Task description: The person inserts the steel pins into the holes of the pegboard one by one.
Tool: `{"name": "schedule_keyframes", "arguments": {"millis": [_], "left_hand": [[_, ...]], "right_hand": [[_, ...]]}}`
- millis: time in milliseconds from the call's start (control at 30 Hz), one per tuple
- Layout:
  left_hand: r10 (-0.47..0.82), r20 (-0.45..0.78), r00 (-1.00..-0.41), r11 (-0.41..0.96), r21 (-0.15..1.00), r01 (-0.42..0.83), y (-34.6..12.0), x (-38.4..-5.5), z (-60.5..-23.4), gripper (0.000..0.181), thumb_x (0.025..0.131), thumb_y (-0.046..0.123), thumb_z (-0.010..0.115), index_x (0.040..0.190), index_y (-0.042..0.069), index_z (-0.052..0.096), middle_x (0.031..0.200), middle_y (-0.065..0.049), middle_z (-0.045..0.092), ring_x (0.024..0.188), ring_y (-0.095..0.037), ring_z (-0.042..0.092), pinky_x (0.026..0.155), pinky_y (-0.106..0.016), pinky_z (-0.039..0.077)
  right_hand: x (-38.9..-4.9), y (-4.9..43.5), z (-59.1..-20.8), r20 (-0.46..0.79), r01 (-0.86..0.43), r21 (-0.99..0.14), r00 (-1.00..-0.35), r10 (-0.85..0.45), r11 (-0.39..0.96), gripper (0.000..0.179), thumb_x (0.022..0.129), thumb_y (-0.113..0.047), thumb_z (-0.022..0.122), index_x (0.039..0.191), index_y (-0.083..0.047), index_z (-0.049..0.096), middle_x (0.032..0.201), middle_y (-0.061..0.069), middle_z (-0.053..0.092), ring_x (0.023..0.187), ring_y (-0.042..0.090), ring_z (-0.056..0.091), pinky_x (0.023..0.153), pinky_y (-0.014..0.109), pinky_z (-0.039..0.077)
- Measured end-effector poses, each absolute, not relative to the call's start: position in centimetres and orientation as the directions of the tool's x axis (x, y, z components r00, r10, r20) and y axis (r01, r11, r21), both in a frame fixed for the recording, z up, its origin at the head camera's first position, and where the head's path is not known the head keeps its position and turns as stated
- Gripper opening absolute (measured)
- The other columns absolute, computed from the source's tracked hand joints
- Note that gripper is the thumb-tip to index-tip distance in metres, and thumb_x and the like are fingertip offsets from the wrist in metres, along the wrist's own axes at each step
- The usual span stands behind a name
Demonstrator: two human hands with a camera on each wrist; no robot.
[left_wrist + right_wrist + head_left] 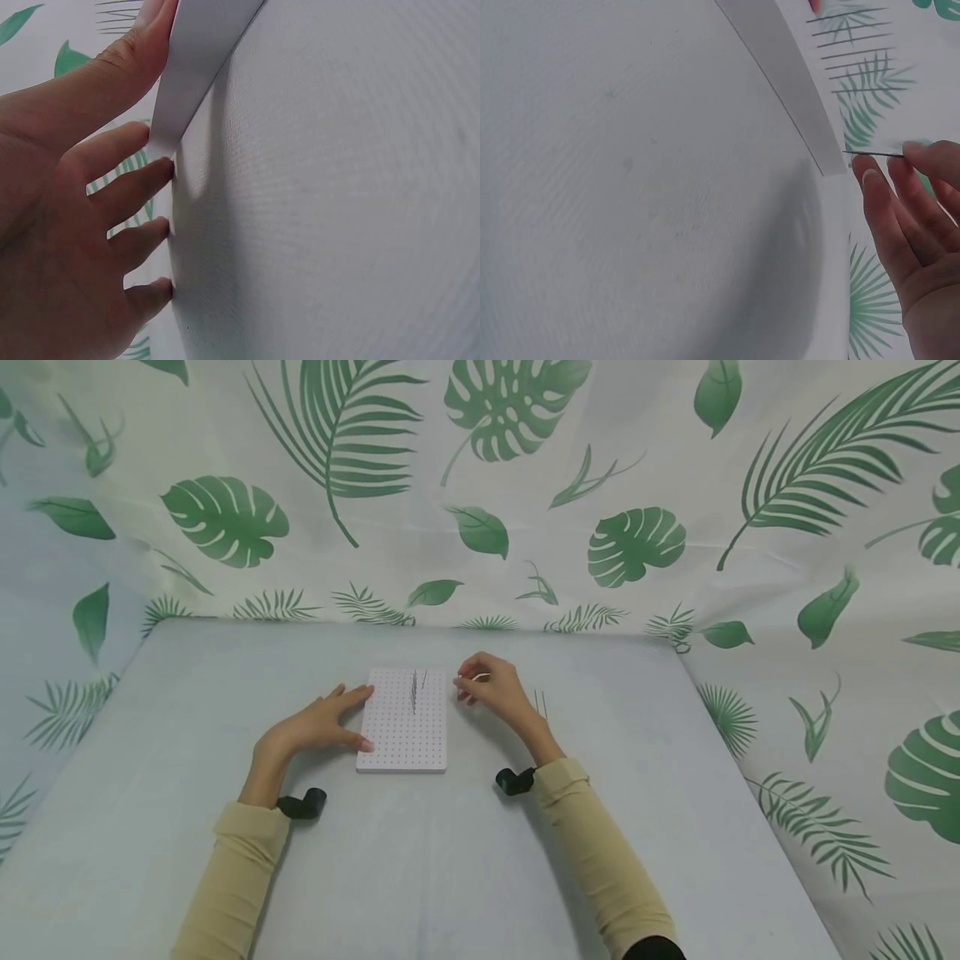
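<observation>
A white pegboard (397,743) with a grid of small holes lies flat on the table. Several thin dark metal pins (414,692) stand in a row in its upper right part. My left hand (318,722) is at the board's left side, fingers spread, with the thumb tip and a fingertip on its edge. Just off the board's upper right corner, my right hand (495,685) pinches one thin metal pin (874,154) between thumb and fingertips. In the right wrist view, the pin's tip points toward the board's end.
A pair of thin pins (541,703) shows beside the right wrist. White cloth covers the table (420,877), and a leaf-printed curtain (525,527) rises along its back and sides. Each wrist wears a small black camera.
</observation>
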State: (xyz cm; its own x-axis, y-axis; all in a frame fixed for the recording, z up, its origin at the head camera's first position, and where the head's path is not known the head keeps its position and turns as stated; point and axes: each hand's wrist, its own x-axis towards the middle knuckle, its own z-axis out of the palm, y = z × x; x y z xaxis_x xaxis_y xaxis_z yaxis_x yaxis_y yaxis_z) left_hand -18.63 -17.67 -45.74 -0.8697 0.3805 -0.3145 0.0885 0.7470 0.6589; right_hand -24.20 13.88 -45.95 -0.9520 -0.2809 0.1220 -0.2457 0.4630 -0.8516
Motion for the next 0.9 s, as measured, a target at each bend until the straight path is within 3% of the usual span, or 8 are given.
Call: {"name": "schedule_keyframes", "arguments": {"millis": [900], "left_hand": [[0.387,-0.295,-0.874,0.741,0.663,0.104,-17.8,-18.8,-46.1,0.101,0.084,0.04,0.084,0.163,0.011,0.028,0.171,-0.018,0.018,0.158,-0.047,0.001,0.124,-0.07,0.0]], "right_hand": [[-24.5,11.4,-45.9,0.153,-0.276,-0.862,-0.941,-0.301,0.426,0.013,0.091,-0.006,0.075,0.1,-0.001,0.066,0.094,0.016,0.074,0.076,0.022,0.075,0.066,0.033,0.064]]}}
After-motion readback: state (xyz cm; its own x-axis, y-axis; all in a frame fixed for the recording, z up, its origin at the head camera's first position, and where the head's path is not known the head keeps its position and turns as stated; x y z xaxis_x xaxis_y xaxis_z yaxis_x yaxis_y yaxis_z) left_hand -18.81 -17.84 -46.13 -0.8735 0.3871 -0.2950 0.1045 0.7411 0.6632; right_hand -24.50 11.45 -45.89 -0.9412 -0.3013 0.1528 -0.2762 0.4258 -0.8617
